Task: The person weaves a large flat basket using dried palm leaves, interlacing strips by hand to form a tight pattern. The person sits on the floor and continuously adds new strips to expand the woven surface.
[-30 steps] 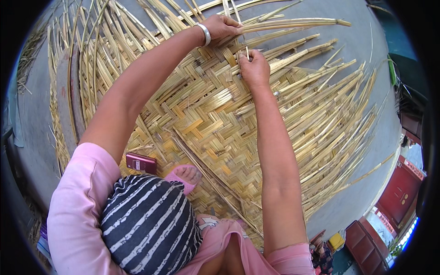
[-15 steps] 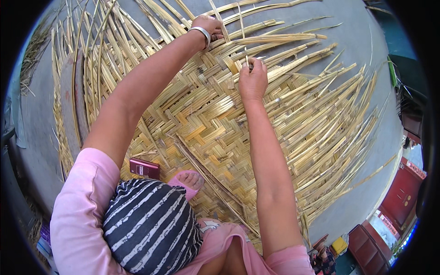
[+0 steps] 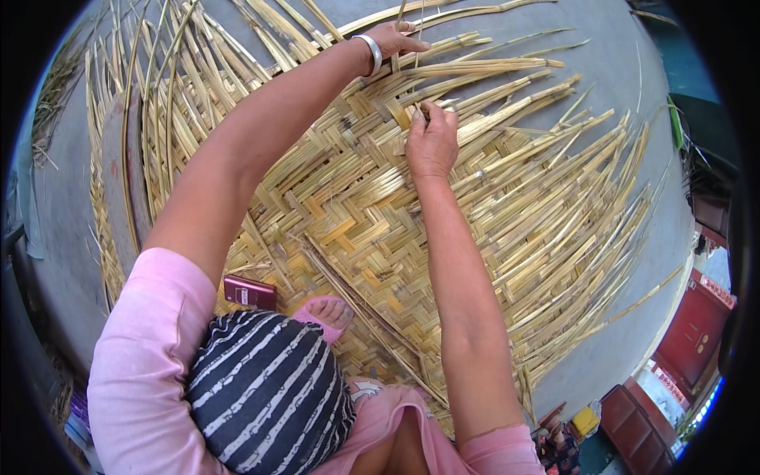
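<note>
A large herringbone mat [image 3: 372, 237] of split bamboo strips spreads under me, its loose strip ends fanning out on the far and right sides. At the far edge of the weave my left hand [image 3: 392, 41], with a silver bangle on the wrist, has its fingers closed around an upright thin bamboo strip [image 3: 420, 22]. Nearer to me, my right hand [image 3: 433, 141] rests on the woven edge, thumb and fingers pinched together on a strip there. The fingers partly hide where that strip enters the weave.
A dark red box-like object [image 3: 250, 293] lies on the mat beside my foot in a pink slipper [image 3: 324, 313]. A flat wooden board [image 3: 119, 174] rests on the left-hand strips. Grey floor [image 3: 617, 71] surrounds the mat. Red cabinets [image 3: 693, 328] stand at far right.
My left hand has shifted to the right, toward the thin upright strip. The right hand has moved slightly left and nearer, its fingers staying at the woven edge.
</note>
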Action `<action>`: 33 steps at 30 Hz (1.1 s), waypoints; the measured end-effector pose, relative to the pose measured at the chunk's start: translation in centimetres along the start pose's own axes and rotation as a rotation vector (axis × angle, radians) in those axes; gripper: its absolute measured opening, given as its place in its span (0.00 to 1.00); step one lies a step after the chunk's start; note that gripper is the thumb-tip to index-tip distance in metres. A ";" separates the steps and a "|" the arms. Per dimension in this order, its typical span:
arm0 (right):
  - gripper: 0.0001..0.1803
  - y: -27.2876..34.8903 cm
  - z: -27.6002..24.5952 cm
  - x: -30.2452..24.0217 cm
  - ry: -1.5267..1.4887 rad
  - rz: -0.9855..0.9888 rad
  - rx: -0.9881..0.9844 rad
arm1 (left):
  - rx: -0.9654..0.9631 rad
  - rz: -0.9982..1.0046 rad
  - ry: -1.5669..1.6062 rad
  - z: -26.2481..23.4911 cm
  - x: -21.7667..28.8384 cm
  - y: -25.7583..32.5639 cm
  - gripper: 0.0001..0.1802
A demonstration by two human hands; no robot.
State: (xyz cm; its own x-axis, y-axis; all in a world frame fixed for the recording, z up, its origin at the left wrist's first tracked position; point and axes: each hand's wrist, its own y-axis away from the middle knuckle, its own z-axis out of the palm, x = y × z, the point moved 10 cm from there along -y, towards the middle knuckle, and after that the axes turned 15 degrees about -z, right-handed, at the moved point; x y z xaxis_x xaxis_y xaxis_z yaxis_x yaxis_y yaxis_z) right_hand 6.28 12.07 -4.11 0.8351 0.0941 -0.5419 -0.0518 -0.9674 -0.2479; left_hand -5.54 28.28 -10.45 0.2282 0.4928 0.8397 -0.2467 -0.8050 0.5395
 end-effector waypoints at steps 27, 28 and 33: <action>0.13 1.6 0.2 -1.0 0.065 -0.149 0.077 | -0.018 -0.189 0.226 -6.2 -2.0 3.9 0.14; 0.13 1.8 0.1 -1.6 0.136 -0.204 0.078 | -0.012 -0.193 0.218 -6.1 -2.0 4.4 0.13; 0.16 1.9 0.3 -4.6 0.343 -0.441 0.032 | 0.099 -0.113 0.019 -6.8 -0.8 3.0 0.19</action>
State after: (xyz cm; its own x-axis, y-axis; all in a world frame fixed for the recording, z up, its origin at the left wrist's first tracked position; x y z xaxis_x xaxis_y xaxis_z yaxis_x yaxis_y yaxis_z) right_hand 2.22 9.84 -2.32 0.9115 0.4012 -0.0901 0.3307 -0.8454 -0.4194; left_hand -12.91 27.69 -9.06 0.2313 0.5872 0.7757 -0.1258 -0.7726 0.6223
